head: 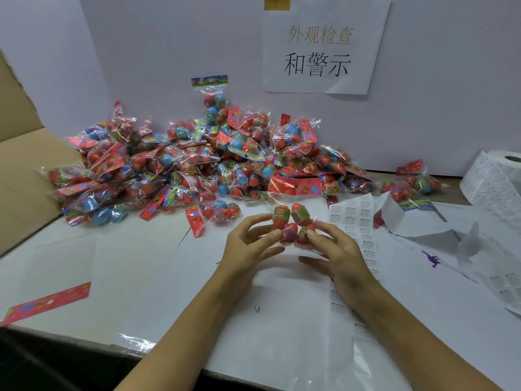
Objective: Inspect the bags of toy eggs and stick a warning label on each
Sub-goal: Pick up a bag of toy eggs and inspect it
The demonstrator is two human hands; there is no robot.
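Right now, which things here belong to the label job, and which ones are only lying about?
For the job: the bag of eggs held by the left hand and right hand; pile of bags; label sheet; label roll.

Lying about: cardboard box; wall sign; loose red card.

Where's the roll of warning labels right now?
In the head view the roll of warning labels stands at the far right edge of the table, against the white wall, just right of a lone bag of eggs.

Printed sign on wall, cardboard box flap at left.
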